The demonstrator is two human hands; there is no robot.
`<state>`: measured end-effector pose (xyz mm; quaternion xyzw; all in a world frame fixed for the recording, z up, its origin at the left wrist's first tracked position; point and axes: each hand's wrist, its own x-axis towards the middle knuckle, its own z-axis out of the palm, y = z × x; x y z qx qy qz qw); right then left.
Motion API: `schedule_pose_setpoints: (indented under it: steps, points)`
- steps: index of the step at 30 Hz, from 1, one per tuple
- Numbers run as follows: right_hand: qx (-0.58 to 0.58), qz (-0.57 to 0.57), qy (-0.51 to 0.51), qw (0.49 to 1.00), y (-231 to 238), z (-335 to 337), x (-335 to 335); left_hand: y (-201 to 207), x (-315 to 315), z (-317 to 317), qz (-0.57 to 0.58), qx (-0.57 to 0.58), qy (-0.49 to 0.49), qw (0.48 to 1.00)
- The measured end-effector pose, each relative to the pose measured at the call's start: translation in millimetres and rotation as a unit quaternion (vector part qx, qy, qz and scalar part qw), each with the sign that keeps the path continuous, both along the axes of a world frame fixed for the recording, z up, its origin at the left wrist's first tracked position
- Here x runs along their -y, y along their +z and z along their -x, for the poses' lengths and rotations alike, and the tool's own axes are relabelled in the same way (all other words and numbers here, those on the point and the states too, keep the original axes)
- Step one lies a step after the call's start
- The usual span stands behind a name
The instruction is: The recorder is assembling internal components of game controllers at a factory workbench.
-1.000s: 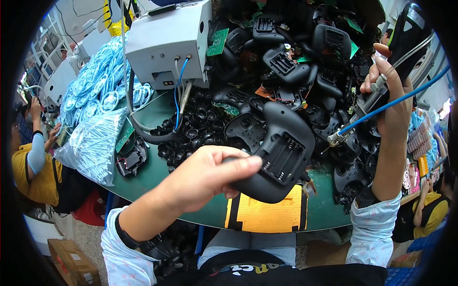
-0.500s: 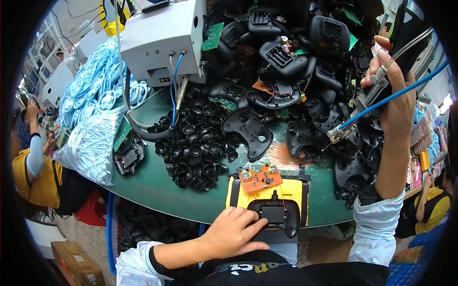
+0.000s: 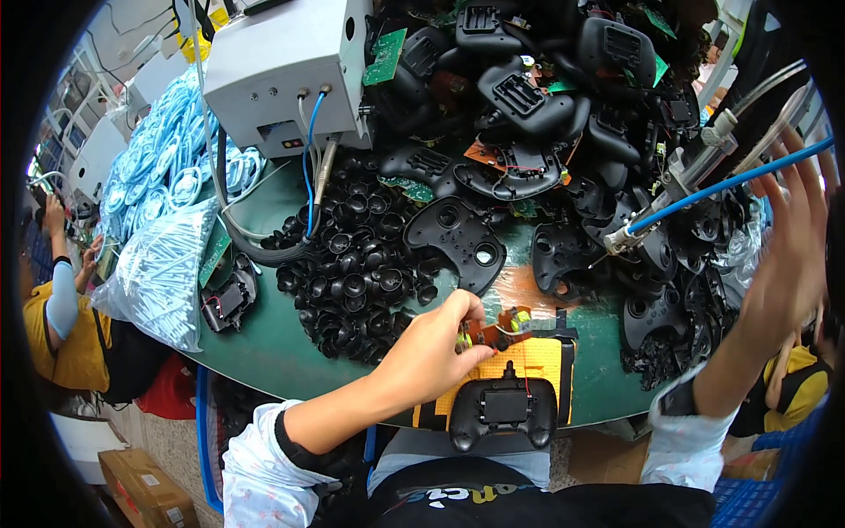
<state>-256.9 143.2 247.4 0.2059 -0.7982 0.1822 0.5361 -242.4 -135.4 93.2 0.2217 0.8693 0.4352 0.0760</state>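
Note:
My left hand (image 3: 431, 339) is closed on the edge of a small orange-brown circuit board (image 3: 519, 326), tilted above a yellow pad (image 3: 547, 363). Thin wires run down from the board to a black game controller shell (image 3: 505, 412), which lies at the pad's near edge with a black rectangular block in its middle. Off at the right, my right hand (image 3: 788, 246) is raised and slightly blurred, fingers stretched apart, with nothing seen in it. Beside it a metal screwdriving tool (image 3: 656, 207) with a blue hose slants down, its tip over the black shells.
Black controller shells (image 3: 519, 97) are heaped at the back and right. Small black cups (image 3: 352, 286) lie piled left of centre, before a grey machine (image 3: 277, 75). Further left is a clear bag of pale-blue sticks (image 3: 154, 290). Other people work at both sides.
My left hand moved up from the controller shell and took the circuit board, lifting and tilting it. My right hand left the screwdriving tool, moving right and down, and its fingers opened.

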Motion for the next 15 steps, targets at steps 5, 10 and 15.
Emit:
schedule_pose_setpoints:
  steps: [5,10,15]
  points:
    - [0.321,-0.170,0.175,0.915,-67.1,-38.7,63.5,8.8,2.9,-6.1,-0.109,0.110,-0.012,0.988]
    - [0.292,-0.220,0.182,0.913,-97.0,-36.6,67.1,24.4,-0.8,-13.3,-0.120,0.112,-0.026,0.986]
    - [0.325,-0.261,0.208,0.885,-89.4,-35.4,62.1,27.9,-11.0,-21.4,-0.105,0.134,-0.041,0.984]
